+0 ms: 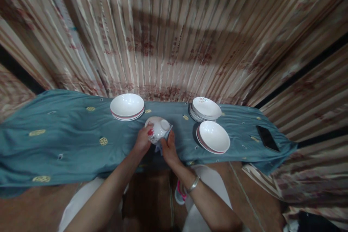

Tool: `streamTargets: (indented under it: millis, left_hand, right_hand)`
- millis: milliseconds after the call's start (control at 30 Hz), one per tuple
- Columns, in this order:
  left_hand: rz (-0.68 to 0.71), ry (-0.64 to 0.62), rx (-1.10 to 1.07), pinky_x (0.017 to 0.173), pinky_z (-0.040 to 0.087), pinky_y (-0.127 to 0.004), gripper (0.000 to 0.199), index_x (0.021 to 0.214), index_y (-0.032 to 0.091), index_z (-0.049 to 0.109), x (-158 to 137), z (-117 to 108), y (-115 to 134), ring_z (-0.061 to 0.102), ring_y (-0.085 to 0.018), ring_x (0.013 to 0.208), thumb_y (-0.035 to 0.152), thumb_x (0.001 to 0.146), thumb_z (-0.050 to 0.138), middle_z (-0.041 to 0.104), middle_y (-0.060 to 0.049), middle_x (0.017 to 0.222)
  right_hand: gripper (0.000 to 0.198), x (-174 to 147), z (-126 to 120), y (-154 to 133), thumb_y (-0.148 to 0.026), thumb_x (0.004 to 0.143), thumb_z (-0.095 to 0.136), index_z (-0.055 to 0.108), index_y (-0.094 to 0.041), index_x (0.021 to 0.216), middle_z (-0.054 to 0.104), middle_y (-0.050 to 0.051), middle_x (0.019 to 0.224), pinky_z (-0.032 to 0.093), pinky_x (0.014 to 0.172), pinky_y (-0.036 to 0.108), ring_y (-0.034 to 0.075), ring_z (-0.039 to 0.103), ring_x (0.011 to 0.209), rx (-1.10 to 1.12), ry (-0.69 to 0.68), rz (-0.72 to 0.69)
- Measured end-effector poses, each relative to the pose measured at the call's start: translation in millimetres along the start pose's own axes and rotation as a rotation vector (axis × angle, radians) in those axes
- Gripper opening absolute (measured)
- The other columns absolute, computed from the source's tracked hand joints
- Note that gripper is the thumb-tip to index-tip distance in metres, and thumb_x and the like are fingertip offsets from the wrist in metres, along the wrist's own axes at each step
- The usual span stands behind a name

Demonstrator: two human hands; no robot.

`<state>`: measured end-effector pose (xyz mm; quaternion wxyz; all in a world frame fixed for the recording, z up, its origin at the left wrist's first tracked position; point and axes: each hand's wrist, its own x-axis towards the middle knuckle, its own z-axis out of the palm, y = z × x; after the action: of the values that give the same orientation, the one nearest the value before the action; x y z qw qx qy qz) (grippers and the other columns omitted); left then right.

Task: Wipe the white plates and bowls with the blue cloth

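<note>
A white bowl [156, 126] with a red floral pattern is held tilted above the front of the table, its foot ring turned up and to the right. My left hand [143, 139] grips its left side, fingers closed on the rim area. On the right side, my right hand [170, 149] presses a pale bluish cloth [169, 131] against the bowl. Part of the cloth hangs below the bowl, and the fingers beneath are hidden.
A stack of white plates [127, 106] stands at the back left. Two more stacks, white dishes [206, 108] and red-rimmed plates [213, 137], stand to the right. A black phone [267, 138] lies at the right end of the teal tablecloth [81, 130]. Behind hangs a striped curtain [168, 43].
</note>
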<state>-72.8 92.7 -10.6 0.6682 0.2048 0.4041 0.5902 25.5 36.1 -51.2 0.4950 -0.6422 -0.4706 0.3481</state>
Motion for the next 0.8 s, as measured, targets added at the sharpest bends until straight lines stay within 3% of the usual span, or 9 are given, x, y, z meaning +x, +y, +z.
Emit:
streamTargets:
  millis: [100,233,333,433,533,600,800]
  left_hand:
    - [0.049,-0.038,0.064,0.056,0.046,-0.024,0.032,0.073,0.012,0.067,-8.5,7.4,4.7,0.058,-0.013,0.053,0.024,0.046,0.080,0.067,0.001,0.061]
    - [0.184,-0.104,0.310,0.051,0.043,-0.025,0.029,0.071,0.016,0.063,-17.5,16.6,9.7,0.054,-0.013,0.049,0.032,0.051,0.077,0.063,0.002,0.057]
    - [0.318,-0.153,0.545,0.053,0.044,-0.027,0.027,0.075,0.017,0.063,-19.9,19.3,11.2,0.055,-0.015,0.053,0.037,0.059,0.071,0.063,0.001,0.061]
    - [0.487,-0.214,0.866,0.061,0.048,-0.030,0.024,0.082,0.018,0.064,-20.8,18.9,11.3,0.060,-0.019,0.063,0.039,0.071,0.064,0.067,-0.002,0.070]
    - [0.613,-0.281,1.178,0.070,0.050,-0.034,0.019,0.088,0.017,0.066,-20.2,16.6,8.6,0.064,-0.023,0.072,0.031,0.079,0.057,0.070,-0.007,0.080]
    - [0.663,-0.353,1.315,0.079,0.051,-0.036,0.021,0.096,0.017,0.067,-19.0,14.8,4.6,0.067,-0.025,0.083,0.024,0.081,0.054,0.072,-0.010,0.091]
    - [0.629,-0.530,1.644,0.102,0.044,-0.042,0.029,0.106,0.014,0.067,-25.6,14.4,-7.5,0.067,-0.026,0.102,0.010,0.085,0.048,0.073,-0.014,0.107]
  right_hand:
    - [0.064,-2.5,-3.6,-5.7,-0.034,0.079,0.052,0.042,-0.019,0.140,0.041,0.011,0.152,0.024,0.119,0.048,0.026,0.030,0.145,0.096,-0.006,0.030]
    - [0.052,-1.4,-8.6,-14.2,-0.031,0.074,0.054,0.055,-0.023,0.126,0.060,0.007,0.135,0.038,0.110,0.041,0.023,0.050,0.129,0.294,-0.067,0.059]
    - [0.036,4.1,-13.6,-17.7,-0.026,0.069,0.053,0.064,-0.020,0.104,0.071,0.004,0.105,0.048,0.092,0.032,0.020,0.062,0.101,0.406,-0.156,0.100]
    - [0.014,11.0,-22.2,-21.0,-0.026,0.068,0.053,0.062,-0.018,0.076,0.066,-0.001,0.072,0.046,0.068,0.026,0.016,0.058,0.071,0.389,-0.261,0.193]
    - [0.012,19.4,-38.8,-28.6,-0.025,0.071,0.053,0.059,-0.018,0.064,0.056,-0.004,0.057,0.037,0.058,0.023,0.012,0.049,0.058,0.239,-0.382,0.182]
    - [0.015,26.1,-54.7,-35.5,-0.024,0.073,0.056,0.058,-0.018,0.059,0.052,-0.005,0.053,0.032,0.055,0.023,0.011,0.047,0.056,0.010,-0.435,0.101]
    - [0.035,40.8,-94.7,-46.2,-0.040,0.091,0.049,0.058,-0.020,0.063,0.055,0.000,0.060,0.028,0.057,0.025,0.014,0.052,0.062,-0.431,-0.199,-0.092]
